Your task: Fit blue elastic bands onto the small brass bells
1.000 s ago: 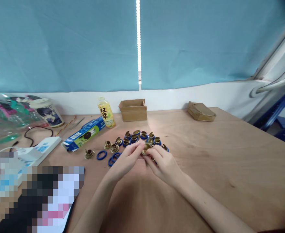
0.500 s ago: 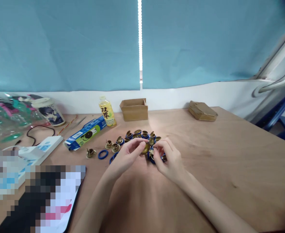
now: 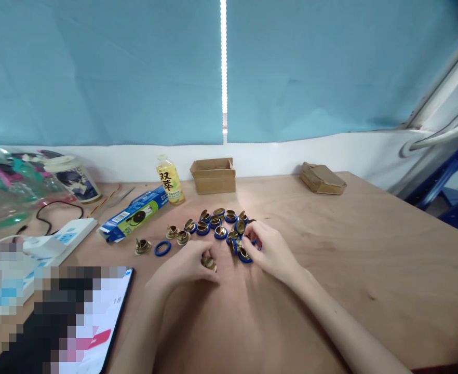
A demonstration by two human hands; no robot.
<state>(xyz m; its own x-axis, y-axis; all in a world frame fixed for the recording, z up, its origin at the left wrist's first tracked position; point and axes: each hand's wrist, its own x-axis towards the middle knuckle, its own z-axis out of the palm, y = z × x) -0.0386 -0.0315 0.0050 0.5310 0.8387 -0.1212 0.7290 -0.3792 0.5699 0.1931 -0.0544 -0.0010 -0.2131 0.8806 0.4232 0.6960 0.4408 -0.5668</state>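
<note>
My left hand (image 3: pixel 186 264) is closed on a round brass fitting (image 3: pixel 210 264), held low over the table between thumb and fingers. My right hand (image 3: pixel 270 252) is at the right edge of a cluster of similar fittings, its curled fingers round a blue-ringed brass fitting (image 3: pixel 254 241) that they partly hide. Several brass fittings with blue rings, such as this one (image 3: pixel 220 232), spread between and beyond the hands. Left of them lie fittings with no blue ring visible, one of them (image 3: pixel 143 246) apart from the others, and a loose blue ring (image 3: pixel 162 248).
An open cardboard box (image 3: pixel 214 178) and a yellow drink bottle (image 3: pixel 170 181) stand at the back. Beside the bottle lies a blue-green carton (image 3: pixel 133 214). A crumpled cardboard box (image 3: pixel 322 178) sits back right. A cup (image 3: pixel 75 179), a power strip (image 3: pixel 63 239) and a phone (image 3: pixel 108 317) are left.
My left hand has moved left and nearer to me with the brass fitting. My right hand stays beside the cluster, and the gap between the hands is wider.
</note>
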